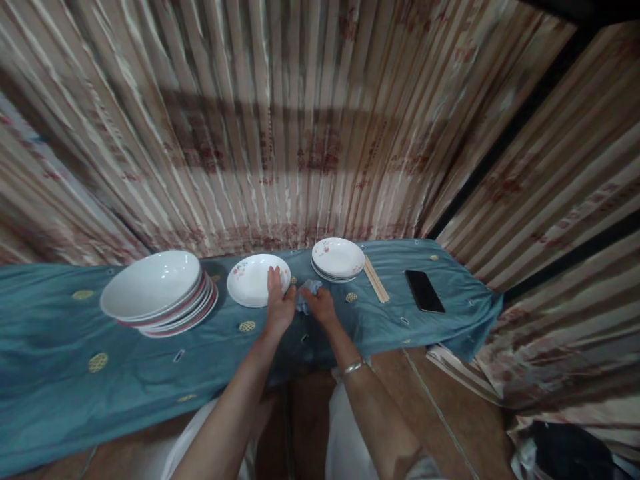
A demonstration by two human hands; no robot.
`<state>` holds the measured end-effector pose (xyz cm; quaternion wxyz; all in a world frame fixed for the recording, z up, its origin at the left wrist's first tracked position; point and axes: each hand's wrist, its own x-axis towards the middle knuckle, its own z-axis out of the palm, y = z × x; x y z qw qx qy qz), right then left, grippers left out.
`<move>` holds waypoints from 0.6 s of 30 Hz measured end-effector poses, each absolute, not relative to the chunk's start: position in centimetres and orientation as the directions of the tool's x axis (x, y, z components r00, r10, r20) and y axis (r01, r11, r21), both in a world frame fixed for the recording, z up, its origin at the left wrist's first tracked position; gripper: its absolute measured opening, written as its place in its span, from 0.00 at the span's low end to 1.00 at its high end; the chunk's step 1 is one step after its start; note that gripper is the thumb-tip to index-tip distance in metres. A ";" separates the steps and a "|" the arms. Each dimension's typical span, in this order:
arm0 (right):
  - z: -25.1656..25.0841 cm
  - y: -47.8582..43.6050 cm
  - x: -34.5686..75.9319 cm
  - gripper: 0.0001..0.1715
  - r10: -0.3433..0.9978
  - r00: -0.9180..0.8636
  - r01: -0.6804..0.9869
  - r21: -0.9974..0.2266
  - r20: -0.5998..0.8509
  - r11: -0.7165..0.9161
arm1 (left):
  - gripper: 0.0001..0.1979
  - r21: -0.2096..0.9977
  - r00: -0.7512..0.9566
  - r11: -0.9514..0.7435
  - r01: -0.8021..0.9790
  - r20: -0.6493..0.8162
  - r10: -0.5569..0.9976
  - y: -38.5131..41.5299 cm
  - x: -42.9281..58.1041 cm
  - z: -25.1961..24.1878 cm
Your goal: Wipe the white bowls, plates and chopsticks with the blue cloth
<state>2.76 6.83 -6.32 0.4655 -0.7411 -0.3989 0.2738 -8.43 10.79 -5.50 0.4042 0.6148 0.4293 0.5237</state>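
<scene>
My left hand lies on the near right rim of a small white plate with a flower pattern, its fingers stretched over the edge. My right hand, with a metal bangle on the wrist, is closed round a crumpled light blue cloth just right of that plate. Both rest on a teal tablecloth.
A stack of large white bowls stands at the left. A short stack of small flowered plates is at the back right, with wooden chopsticks and a black phone beside it. Striped curtains hang behind.
</scene>
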 end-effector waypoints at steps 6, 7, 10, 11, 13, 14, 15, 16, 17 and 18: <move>-5.1 9.4 0.1 0.23 0.850 0.525 0.605 -0.685 -0.041 -0.406 | 0.38 0.886 0.005 -0.325 0.331 0.342 0.940 12.5 -13.6 -6.8; -5.0 9.7 -0.1 0.26 0.860 0.510 0.683 -0.600 -0.017 -0.416 | 0.40 0.884 -0.011 -0.303 0.357 0.328 0.945 12.6 -14.3 -7.1; -4.6 10.5 -0.7 0.32 0.889 0.458 0.813 -0.408 0.010 -0.415 | 0.44 0.887 -0.052 -0.221 0.404 0.264 0.963 12.7 -15.7 -7.9; -4.5 10.7 -0.8 0.32 0.895 0.446 0.824 -0.390 0.002 -0.410 | 0.45 0.888 -0.060 -0.198 0.415 0.244 0.968 12.8 -16.1 -8.2; -4.3 11.0 -1.0 0.30 0.906 0.423 0.836 -0.376 -0.020 -0.399 | 0.48 0.891 -0.072 -0.151 0.429 0.200 0.977 13.0 -16.6 -8.8; -4.1 11.1 -1.0 0.29 0.912 0.409 0.844 -0.369 -0.026 -0.389 | 0.49 0.896 -0.082 -0.120 0.427 0.170 0.982 13.1 -16.8 -9.1; -4.0 11.2 -1.1 0.27 0.918 0.395 0.854 -0.358 -0.027 -0.378 | 0.49 0.903 -0.093 -0.088 0.420 0.140 0.986 13.3 -16.9 -9.4; -3.8 11.2 -1.2 0.25 0.923 0.384 0.863 -0.345 -0.025 -0.368 | 0.49 0.911 -0.102 -0.061 0.409 0.112 0.988 13.4 -17.0 -9.7; -3.7 11.3 -1.3 0.24 0.926 0.376 0.871 -0.332 -0.022 -0.361 | 0.49 0.917 -0.107 -0.045 0.397 0.094 0.990 13.6 -17.0 -10.0; -3.5 11.2 -1.4 0.23 0.929 0.370 0.877 -0.322 -0.020 -0.357 | 0.49 0.920 -0.102 -0.047 0.389 0.094 0.990 13.7 -17.0 -10.2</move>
